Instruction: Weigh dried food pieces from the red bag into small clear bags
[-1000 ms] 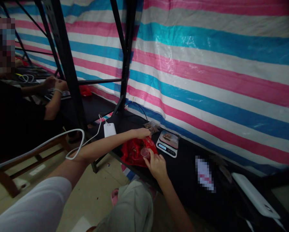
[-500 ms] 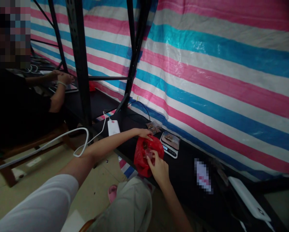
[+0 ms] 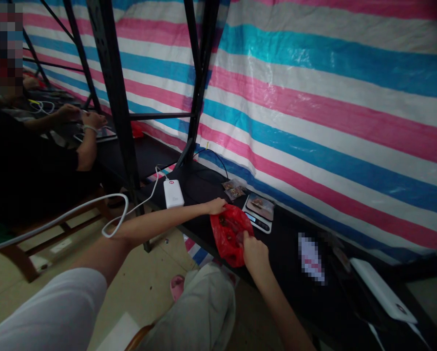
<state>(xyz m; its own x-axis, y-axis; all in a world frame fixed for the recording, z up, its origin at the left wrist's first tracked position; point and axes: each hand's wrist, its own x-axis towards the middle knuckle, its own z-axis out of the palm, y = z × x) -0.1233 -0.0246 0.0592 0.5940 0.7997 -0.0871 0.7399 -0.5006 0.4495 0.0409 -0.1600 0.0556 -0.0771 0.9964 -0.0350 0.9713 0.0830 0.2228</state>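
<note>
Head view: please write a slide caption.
Left-hand grip on a red bag, right-hand grip at its opening, beside a scale.

White sleeve (image 3: 52, 309), greyish trousers (image 3: 203, 307) (and pink footwear (image 3: 177, 286))

No writing is legible: the display (image 3: 252, 219) on the scale (image 3: 259, 212) is too small, the power bank's (image 3: 173, 193) marks too faint, the white item (image 3: 311, 259) pixelated.

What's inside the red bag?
Inside the red bag, small brownish pieces show, plus what looks like a clear cup at the right hand. The bag and hand hide the rest.
</note>
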